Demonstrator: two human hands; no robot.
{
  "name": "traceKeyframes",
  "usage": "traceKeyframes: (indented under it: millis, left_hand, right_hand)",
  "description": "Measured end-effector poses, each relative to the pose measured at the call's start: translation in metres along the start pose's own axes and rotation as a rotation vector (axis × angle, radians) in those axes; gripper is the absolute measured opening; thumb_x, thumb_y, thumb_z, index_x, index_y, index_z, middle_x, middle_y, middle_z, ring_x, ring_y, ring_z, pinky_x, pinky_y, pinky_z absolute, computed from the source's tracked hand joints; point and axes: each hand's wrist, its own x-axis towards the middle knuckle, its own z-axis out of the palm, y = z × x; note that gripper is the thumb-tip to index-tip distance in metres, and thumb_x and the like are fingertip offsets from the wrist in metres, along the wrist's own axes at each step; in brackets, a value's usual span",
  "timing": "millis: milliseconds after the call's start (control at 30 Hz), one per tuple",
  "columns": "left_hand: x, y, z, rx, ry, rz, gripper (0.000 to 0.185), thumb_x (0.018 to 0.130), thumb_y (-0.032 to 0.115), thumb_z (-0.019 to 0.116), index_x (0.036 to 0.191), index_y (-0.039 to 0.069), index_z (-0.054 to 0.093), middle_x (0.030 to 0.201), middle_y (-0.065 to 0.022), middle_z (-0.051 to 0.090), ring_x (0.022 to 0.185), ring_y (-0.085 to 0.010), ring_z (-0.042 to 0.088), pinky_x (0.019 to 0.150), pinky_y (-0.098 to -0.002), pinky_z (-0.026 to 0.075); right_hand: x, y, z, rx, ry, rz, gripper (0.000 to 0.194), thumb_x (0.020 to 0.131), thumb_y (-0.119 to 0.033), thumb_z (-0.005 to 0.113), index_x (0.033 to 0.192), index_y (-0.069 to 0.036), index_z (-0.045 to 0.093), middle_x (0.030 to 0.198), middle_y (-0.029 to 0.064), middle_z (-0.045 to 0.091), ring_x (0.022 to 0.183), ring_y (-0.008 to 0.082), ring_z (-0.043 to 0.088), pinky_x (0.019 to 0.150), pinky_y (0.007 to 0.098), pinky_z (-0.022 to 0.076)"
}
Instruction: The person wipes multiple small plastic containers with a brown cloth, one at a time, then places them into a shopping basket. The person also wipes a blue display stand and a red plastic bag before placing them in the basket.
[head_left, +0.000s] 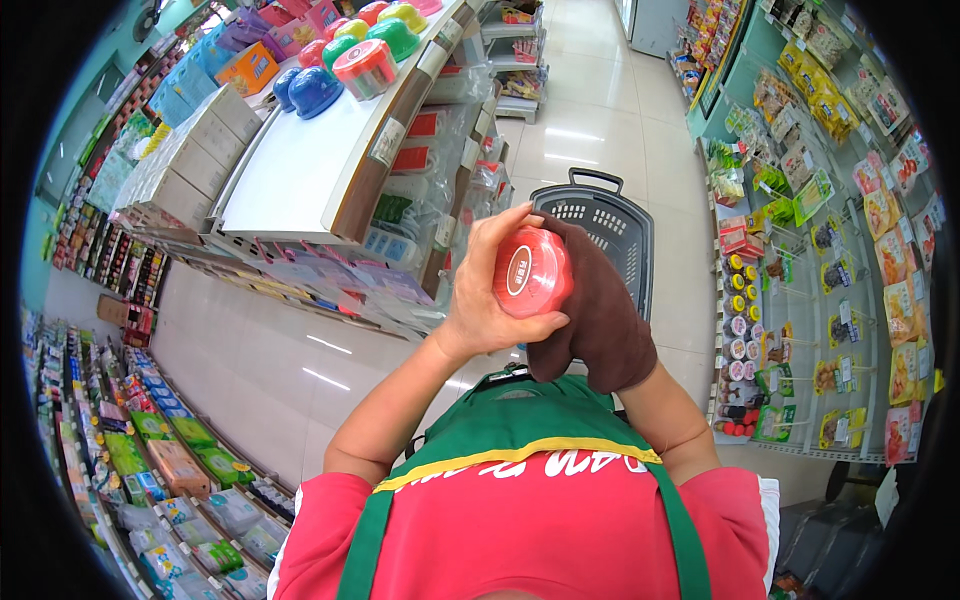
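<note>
My left hand (480, 277) is wrapped around a round plastic container with a scalloped red lid (532, 274). An oval label with writing sits on the lid, which faces up toward me. A dark brown cloth or mitt (600, 307) covers my right hand and lies against the container's right side; the fingers beneath it are hidden. I hold the container in front of the green apron (525, 420), above the floor. The container's body is mostly out of sight below the lid.
A dark grey shopping basket (637, 225) stands on the tiled floor just beyond my hands. Ahead on the left, a white-topped display counter (300, 180) bears blue bowl-shaped packs (315, 91) and a similar red-lidded container (365, 69). Hanging snack packets (832, 277) line the right side; packaged goods fill shelves (161, 465) at lower left.
</note>
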Motion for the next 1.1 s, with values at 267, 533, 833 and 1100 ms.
traceKeyframes:
  millis: [267,533,833,1100]
  left_hand:
    - [-0.009,0.041,0.03,-0.439,0.251,-0.72,0.105,0.069,0.029,0.09,0.15,-0.003,0.031,0.138,-0.0231,0.044,0.127,-0.0383,0.05,0.104,-0.0447,0.045]
    - [-0.011,0.021,0.009,0.121,-0.021,-0.296,0.111,0.051,0.053,0.094,0.137,0.001,0.048,0.126,-0.0169,0.057,0.118,-0.0365,0.053,0.101,-0.0447,0.045]
    - [-0.019,0.011,0.007,0.253,-0.052,-0.193,0.116,0.061,0.049,0.092,0.152,0.003,0.036,0.137,-0.0204,0.05,0.124,-0.0383,0.049,0.106,-0.0477,0.042]
    - [-0.019,0.021,0.015,0.012,-0.084,-0.508,0.111,0.064,0.035,0.096,0.148,-0.003,0.033,0.138,-0.0229,0.049,0.124,-0.0353,0.054,0.105,-0.0425,0.044]
  right_hand:
    - [-0.037,0.039,0.028,-0.376,0.009,0.326,0.067,0.059,-0.015,0.079,0.121,0.002,0.059,0.115,0.0181,0.058,0.107,0.0331,0.059,0.091,0.0392,0.0488]
    - [-0.017,0.009,0.001,-0.392,-0.144,0.119,0.086,0.046,-0.023,0.081,0.124,0.0,0.055,0.112,0.019,0.059,0.111,0.0396,0.057,0.101,0.0438,0.0443]
    - [-0.024,0.02,-0.003,-0.14,-0.088,0.152,0.08,0.057,-0.012,0.082,0.13,-0.001,0.051,0.116,0.0193,0.058,0.115,0.0399,0.054,0.1,0.0404,0.0458]
    - [-0.018,0.043,0.018,-0.634,-0.161,0.141,0.057,0.043,-0.02,0.08,0.097,-0.007,0.068,0.106,0.0121,0.063,0.101,0.0323,0.06,0.095,0.0386,0.044]
